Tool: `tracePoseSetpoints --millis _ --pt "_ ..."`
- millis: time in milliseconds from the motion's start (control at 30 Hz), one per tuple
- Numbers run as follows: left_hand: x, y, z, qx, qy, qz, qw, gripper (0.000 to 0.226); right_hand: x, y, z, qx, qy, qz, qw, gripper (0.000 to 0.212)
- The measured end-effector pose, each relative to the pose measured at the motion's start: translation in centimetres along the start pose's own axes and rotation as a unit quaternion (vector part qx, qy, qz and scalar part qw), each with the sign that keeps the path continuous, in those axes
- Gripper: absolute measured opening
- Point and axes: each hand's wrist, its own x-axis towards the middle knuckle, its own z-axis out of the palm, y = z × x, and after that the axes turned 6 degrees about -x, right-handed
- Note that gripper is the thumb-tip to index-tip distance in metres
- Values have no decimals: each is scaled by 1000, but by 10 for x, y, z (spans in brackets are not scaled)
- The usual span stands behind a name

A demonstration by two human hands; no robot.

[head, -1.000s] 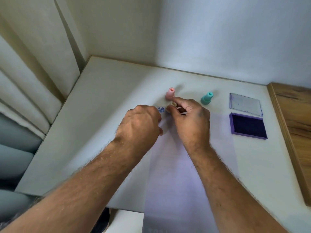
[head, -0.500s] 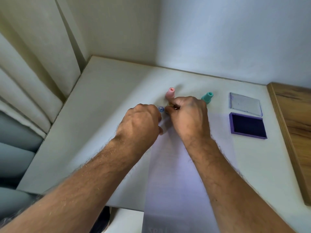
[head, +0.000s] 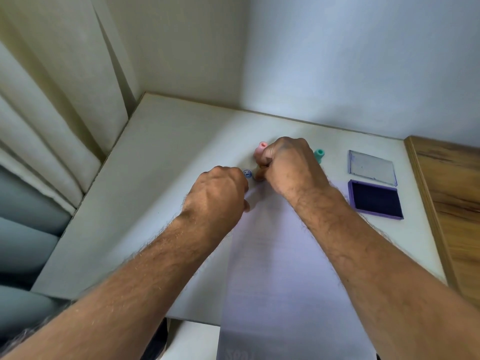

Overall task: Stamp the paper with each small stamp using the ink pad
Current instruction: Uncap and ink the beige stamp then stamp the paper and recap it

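We see the right hand (head: pixel 288 167) curled into a fist at the far end of the pale lilac paper (head: pixel 275 255), its fingers (head: pixel 263 162) folded tightly downward around something small and tan at the paper's top edge; the object gripped is almost wholly hidden, so we cannot tell whether it is a stamp. At about nine o'clock from that fist lies a round blue stamped mark (head: pixel 247 174), a ring enclosing a small figure too fine to read, and just beyond it at nine o'clock the left hand (head: pixel 218 193) rests knuckles up on the paper's left margin, its fingers bent under and pressing down, with nothing visibly held. A pink stamp (head: pixel 261 149), cylindrical with a rounded cap, stands upright touching the right fist at its eleven o'clock; a teal stamp (head: pixel 319 155) of the same form stands at its three o'clock, apart from it. Further toward three o'clock the ink pad (head: pixel 375 200), a purple rectangular tray with a dark, matte inked surface, lies open, and its clear lid (head: pixel 371 168) lies flat at twelve o'clock from it. All rest on a smooth white table (head: pixel 155 178). Faint printing at the paper's near edge is illegible.
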Motion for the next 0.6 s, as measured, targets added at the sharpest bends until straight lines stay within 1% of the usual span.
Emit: tracePoseSetpoints --millis 100,133,233,267,333,367,500,600 --pt "1 0 1 2 -2 0 1000 33 0 -1 3 -12 14 -12 1000 9" --pt "1 -1 1 2 -3 -1 1000 33 1 -1 5 -16 18 -13 1000 12" --pt "2 -2 1 0 -5 -1 1000 34 7 -4 4 1 5 29 1000 30" --pt "2 -2 1 0 -4 -1 1000 35 6 -3 3 -13 -1 21 1000 30" --pt "3 -2 2 2 1 2 1000 36 3 -2 1 -28 4 -22 999 18" --pt "3 -2 2 2 4 2 1000 36 2 -1 0 -20 10 -35 999 16" --pt "2 -2 4 -5 10 -5 1000 38 6 -3 0 -5 4 5 1000 13" --pt "0 -1 2 -8 9 -8 1000 37 10 -4 2 17 -8 9 1000 20"
